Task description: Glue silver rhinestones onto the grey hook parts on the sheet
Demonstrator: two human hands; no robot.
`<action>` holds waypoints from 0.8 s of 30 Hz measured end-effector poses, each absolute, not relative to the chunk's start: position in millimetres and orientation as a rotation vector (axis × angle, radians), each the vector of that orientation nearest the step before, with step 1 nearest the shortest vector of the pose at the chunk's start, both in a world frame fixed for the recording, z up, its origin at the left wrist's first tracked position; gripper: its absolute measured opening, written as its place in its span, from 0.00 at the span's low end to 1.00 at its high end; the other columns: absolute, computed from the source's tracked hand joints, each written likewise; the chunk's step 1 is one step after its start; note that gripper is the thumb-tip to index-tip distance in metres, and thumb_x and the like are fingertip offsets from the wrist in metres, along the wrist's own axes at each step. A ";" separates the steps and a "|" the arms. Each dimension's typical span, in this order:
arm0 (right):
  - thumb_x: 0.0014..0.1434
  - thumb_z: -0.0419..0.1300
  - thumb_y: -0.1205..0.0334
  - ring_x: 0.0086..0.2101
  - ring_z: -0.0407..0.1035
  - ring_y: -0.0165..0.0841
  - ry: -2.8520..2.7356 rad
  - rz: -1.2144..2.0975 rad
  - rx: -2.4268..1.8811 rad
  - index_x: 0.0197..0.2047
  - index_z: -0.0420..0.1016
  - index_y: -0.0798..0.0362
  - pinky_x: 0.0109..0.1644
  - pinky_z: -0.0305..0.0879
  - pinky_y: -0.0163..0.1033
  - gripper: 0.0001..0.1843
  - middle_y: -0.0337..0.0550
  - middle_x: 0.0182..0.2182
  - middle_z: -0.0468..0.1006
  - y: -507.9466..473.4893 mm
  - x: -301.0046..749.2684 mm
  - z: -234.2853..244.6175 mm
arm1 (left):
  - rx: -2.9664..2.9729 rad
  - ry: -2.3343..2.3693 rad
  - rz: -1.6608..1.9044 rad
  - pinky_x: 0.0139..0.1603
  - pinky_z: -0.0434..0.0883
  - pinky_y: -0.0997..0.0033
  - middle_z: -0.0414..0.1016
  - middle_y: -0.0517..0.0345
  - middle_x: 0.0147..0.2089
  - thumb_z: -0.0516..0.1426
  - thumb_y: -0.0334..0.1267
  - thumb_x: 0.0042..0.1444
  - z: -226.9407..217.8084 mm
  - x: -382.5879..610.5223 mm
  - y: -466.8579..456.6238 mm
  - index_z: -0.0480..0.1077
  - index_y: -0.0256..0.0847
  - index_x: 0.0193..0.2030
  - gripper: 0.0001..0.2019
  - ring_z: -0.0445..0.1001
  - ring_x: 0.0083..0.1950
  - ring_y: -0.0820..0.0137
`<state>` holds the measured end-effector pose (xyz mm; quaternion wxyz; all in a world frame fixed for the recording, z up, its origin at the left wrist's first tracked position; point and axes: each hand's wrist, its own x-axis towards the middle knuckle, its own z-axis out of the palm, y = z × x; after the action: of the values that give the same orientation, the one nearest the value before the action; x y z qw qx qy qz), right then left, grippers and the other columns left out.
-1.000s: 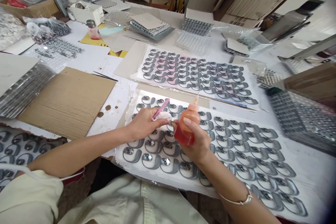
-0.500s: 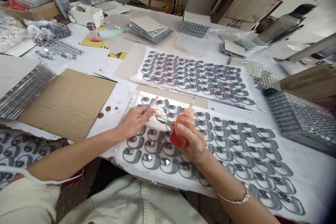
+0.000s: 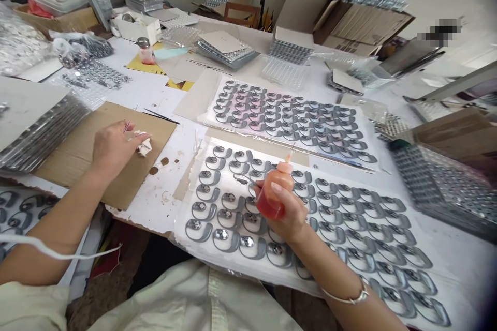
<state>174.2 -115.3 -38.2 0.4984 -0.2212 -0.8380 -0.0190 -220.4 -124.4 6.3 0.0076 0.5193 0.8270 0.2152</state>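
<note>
My left hand is over the brown cardboard sheet, fingers closed round a thin pink stick. A crumpled white tissue is at its thumb. My right hand grips a squeeze bottle of orange-red liquid, upright with its needle tip pointing up. From the fingers of that hand a small dark metal loop sticks out to the left. Under it lies the near white sheet, bearing rows of grey loop-shaped pieces with shiny gems.
Beyond it lies a second sheet of similar pieces. Black tweezers rest by the cardboard. A small lidded jar stands on yellow paper at the back left. Stacked gem trays stand at the right, plastic-wrapped stacks at the left.
My left hand has moved left, from beside the bottle to over the cardboard, with the pink stick and tissue. My right hand stays nearly in place with the bottle.
</note>
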 end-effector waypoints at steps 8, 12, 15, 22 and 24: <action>0.51 0.65 0.80 0.40 0.77 0.36 -2.043 -0.111 -0.504 0.67 0.58 0.50 0.41 0.79 0.40 0.43 0.50 0.44 0.78 -115.5 174.8 -42.5 | 1.742 2.594 0.790 0.46 0.69 0.65 0.77 0.54 0.38 0.62 0.49 0.55 1.6 -213.7 -130.8 0.74 0.36 0.43 0.18 0.74 0.40 0.62; 0.51 0.67 0.77 0.34 0.77 0.32 -1.997 -0.014 -0.604 0.67 0.56 0.45 0.38 0.79 0.38 0.44 0.42 0.39 0.79 -116.9 168.0 -36.7 | 1.891 2.289 1.124 0.33 0.66 0.71 0.68 0.63 0.23 0.60 0.48 0.57 5.2 -182.6 -134.5 0.75 0.38 0.38 0.14 0.68 0.26 0.71; 0.52 0.67 0.75 0.33 0.77 0.32 -1.965 0.050 -0.658 0.67 0.56 0.44 0.37 0.79 0.37 0.43 0.40 0.37 0.79 -117.9 164.1 -32.2 | 2.114 2.003 1.161 0.29 0.62 0.72 0.67 0.62 0.22 0.58 0.45 0.59 9.1 -159.3 -133.2 0.71 0.39 0.28 0.14 0.65 0.24 0.72; 0.53 0.66 0.74 0.32 0.77 0.32 -1.990 0.011 -0.684 0.67 0.56 0.41 0.34 0.79 0.38 0.42 0.37 0.35 0.79 -116.7 168.7 -34.7 | 2.237 1.865 1.120 0.29 0.60 0.72 0.68 0.60 0.23 0.56 0.42 0.60 16.2 -141.6 -126.9 0.67 0.39 0.23 0.16 0.65 0.25 0.72; 0.53 0.65 0.74 0.31 0.77 0.32 -1.994 0.011 -0.675 0.67 0.55 0.41 0.32 0.79 0.37 0.42 0.38 0.36 0.79 -116.1 169.5 -36.0 | 2.190 1.889 1.066 0.29 0.60 0.72 0.71 0.59 0.24 0.56 0.42 0.60 19.0 -141.4 -128.6 0.69 0.40 0.24 0.14 0.66 0.25 0.71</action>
<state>169.5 -116.1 -36.0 0.4954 -0.2786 -0.8228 0.0047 -141.4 -128.6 19.0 0.0293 0.7102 0.6126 0.3458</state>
